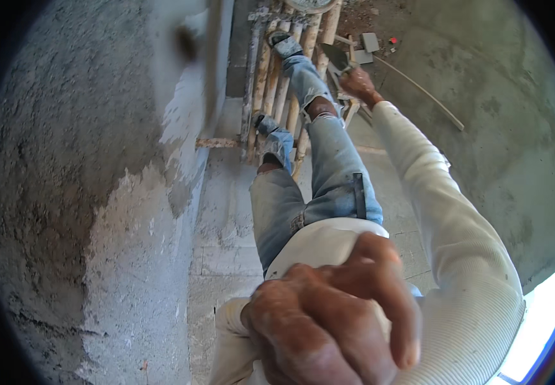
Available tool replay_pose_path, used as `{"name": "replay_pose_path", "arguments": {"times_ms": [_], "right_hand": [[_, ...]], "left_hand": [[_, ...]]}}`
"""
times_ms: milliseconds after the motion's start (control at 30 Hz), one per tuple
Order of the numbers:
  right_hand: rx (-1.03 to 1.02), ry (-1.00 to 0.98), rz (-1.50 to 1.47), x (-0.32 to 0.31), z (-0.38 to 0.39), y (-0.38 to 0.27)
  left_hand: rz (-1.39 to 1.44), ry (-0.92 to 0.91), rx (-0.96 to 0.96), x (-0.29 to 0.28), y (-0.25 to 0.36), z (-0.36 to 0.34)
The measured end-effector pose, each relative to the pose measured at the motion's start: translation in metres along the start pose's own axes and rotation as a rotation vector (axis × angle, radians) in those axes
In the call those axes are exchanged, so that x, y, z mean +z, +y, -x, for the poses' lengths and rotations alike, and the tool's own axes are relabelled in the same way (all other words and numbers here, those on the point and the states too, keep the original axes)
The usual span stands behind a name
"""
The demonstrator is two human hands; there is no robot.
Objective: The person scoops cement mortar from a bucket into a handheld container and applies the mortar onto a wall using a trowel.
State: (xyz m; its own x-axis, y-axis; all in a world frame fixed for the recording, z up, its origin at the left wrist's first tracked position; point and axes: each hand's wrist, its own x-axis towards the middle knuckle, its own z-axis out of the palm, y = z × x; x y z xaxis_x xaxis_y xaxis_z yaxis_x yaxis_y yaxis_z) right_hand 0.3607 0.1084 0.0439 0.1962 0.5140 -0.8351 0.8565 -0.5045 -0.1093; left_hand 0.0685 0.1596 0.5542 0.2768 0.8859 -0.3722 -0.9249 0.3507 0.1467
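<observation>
My right hand (358, 83) is wrapped round the handle of a pointed trowel (335, 56), held out at the far right beside the wooden poles. Its grey blade points away to the left. Close in front of me, large and slightly blurred, my left hand (328, 308) is raised with its fingers bent and one finger hanging apart from the others. The palm and fingertips are mostly hidden, so whatever they grip cannot be made out. Under my feet lies a platform of round poles (280, 83); both shoes rest on it.
On the left rises a rough wall (66, 147), partly coated with grey plaster. A round pan (309, 5) stands at the platform's far end. Right of it lie block pieces (370, 42) and a thin stick (425, 93) on the concrete floor (482, 147). An upright pole (213, 64) is near the wall.
</observation>
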Motion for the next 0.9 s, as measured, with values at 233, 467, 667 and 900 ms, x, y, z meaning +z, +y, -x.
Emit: {"name": "replay_pose_path", "arguments": {"times_ms": [233,467,667,900], "right_hand": [[0.146,-0.115,-0.018,0.012,0.031,0.068],[0.107,-0.009,-0.148,0.005,0.033,0.059],[-0.245,-0.016,-0.329,0.011,0.024,-0.009],[-0.104,0.035,-0.271,0.008,0.031,-0.032]], "left_hand": [[0.21,-0.093,0.118,0.013,-0.014,-0.005],[0.196,0.023,0.167,0.017,-0.043,-0.01],[0.191,-0.237,0.097,-0.009,-0.028,-0.018],[-0.004,-0.276,-0.07,-0.027,0.022,-0.03]]}}
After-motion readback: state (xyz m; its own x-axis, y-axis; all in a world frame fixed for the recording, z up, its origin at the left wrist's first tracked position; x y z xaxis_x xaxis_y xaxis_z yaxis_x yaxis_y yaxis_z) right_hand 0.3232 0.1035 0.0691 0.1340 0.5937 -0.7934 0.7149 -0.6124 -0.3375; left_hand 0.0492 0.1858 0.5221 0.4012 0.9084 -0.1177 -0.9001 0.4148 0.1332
